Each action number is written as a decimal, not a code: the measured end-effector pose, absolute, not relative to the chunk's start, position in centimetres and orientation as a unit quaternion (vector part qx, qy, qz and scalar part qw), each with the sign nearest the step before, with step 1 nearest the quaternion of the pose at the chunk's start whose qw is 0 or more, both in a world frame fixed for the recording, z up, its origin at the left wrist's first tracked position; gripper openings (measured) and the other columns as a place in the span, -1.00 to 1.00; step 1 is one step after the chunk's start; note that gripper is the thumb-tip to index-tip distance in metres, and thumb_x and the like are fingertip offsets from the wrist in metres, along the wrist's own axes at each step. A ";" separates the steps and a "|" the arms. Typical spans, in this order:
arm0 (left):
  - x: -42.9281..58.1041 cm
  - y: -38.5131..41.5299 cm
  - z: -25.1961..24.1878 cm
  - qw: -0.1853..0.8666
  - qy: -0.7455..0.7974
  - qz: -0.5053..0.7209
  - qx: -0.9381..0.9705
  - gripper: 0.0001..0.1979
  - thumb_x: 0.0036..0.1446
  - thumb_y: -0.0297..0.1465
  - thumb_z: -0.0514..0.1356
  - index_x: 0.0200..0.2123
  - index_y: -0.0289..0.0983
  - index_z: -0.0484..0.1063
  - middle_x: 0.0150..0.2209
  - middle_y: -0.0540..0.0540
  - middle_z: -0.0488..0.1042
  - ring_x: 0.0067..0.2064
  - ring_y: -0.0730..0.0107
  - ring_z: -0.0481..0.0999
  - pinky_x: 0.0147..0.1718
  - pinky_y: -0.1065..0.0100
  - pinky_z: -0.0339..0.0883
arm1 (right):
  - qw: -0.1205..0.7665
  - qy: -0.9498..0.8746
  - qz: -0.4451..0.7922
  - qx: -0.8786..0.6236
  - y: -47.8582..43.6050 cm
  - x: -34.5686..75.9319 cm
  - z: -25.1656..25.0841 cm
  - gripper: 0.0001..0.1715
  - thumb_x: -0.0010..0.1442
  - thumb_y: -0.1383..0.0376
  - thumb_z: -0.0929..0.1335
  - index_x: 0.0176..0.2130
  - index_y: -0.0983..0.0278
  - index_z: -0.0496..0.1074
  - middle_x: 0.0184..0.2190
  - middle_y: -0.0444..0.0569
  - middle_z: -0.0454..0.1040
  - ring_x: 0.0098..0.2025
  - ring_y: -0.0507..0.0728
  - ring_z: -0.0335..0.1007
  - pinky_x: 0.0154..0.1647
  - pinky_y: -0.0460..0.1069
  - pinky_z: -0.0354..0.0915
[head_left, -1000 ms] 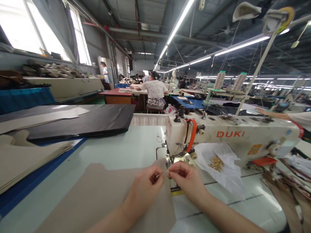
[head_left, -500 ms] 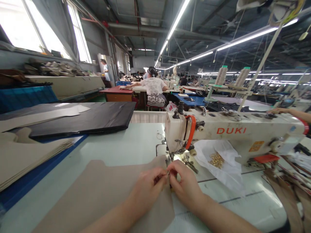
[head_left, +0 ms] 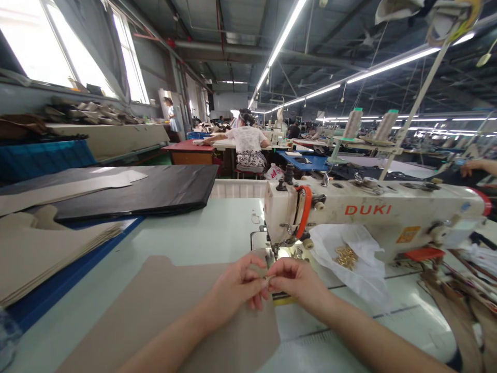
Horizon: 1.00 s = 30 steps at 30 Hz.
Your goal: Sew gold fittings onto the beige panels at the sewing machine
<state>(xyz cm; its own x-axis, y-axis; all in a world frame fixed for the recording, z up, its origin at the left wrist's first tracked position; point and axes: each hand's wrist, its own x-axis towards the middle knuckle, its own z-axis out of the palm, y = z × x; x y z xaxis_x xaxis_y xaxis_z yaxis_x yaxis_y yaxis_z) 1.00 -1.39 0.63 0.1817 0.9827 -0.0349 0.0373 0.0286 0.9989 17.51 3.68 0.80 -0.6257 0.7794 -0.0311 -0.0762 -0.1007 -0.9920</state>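
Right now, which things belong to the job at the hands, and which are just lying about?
Job: left hand, right hand, tiny metal part between them, beige panel, DUKI sewing machine, gold fittings in white bag.

Lying about: stacked beige panels, black folded sheet, thread cone.

Red capitals "DUKI", on the arm of a white sewing machine, yellow sticker below, too small to read
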 end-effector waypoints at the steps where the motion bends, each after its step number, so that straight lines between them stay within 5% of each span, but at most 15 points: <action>1: 0.9 -1.4 0.8 0.552 0.466 0.429 0.542 -0.62 -0.06 -0.19 0.26 -0.25 -0.25 0.22 -0.59 0.06 0.48 -0.62 0.48 0.44 -0.63 0.48 0.24 | 0.304 -0.585 0.690 -0.298 3.6 17.4 1.0 -0.76 -0.21 0.25 0.50 -0.49 0.28 0.43 -0.59 -0.21 0.44 -0.50 0.00 0.37 -0.37 -0.07 0.30; 7: 0.4 -1.5 2.2 0.600 0.511 0.433 0.437 -0.61 -0.01 -0.06 0.17 -0.33 -0.29 0.31 -0.58 0.00 0.47 -0.58 0.47 0.45 -0.53 0.44 0.29 | 0.344 -0.503 0.729 -0.312 3.6 16.8 0.6 -0.68 -0.28 0.21 0.55 -0.51 0.31 0.46 -0.60 -0.19 0.46 -0.55 -0.03 0.38 -0.41 -0.10 0.30; 12: 0.4 -1.3 2.3 0.597 0.527 0.440 0.415 -0.63 -0.18 -0.23 0.32 -0.30 -0.31 0.40 -0.47 -0.01 0.49 -0.50 0.49 0.45 -0.45 0.43 0.29 | 0.380 -0.480 0.730 -0.305 3.9 16.3 -0.3 -0.67 -0.28 0.20 0.56 -0.50 0.31 0.47 -0.55 -0.12 0.51 -0.48 0.02 0.44 -0.38 -0.09 0.32; 21: 0.6 -1.2 2.2 0.548 0.549 0.411 0.478 -0.80 -0.18 -0.32 0.28 -0.49 -0.33 0.41 -0.53 0.04 0.42 -0.50 0.51 0.34 -0.45 0.44 0.23 | 0.365 -0.536 0.706 -0.286 3.7 16.2 -1.1 -0.70 -0.23 0.19 0.53 -0.51 0.28 0.43 -0.59 -0.16 0.48 -0.51 0.05 0.43 -0.40 -0.05 0.33; 26: 0.7 -1.7 1.6 0.421 0.594 0.399 0.557 -0.94 -0.16 -0.44 0.13 -0.53 -0.30 0.37 -0.58 0.08 0.36 -0.51 0.48 0.32 -0.50 0.46 0.15 | 0.374 -0.619 0.634 -0.276 2.7 16.4 -0.7 -0.86 -0.06 0.32 0.42 -0.38 0.26 0.44 -0.46 -0.14 0.48 -0.42 0.04 0.40 -0.36 -0.08 0.29; 30: 1.0 -2.2 1.6 0.319 0.628 0.382 0.598 -0.92 -0.15 -0.48 0.06 -0.53 -0.26 0.35 -0.54 0.08 0.39 -0.48 0.45 0.36 -0.48 0.46 0.19 | 0.375 -0.721 0.510 -0.283 2.0 16.8 -0.1 -0.68 -0.11 0.46 0.40 -0.28 0.24 0.39 -0.37 -0.15 0.43 -0.32 0.05 0.36 -0.27 -0.08 0.27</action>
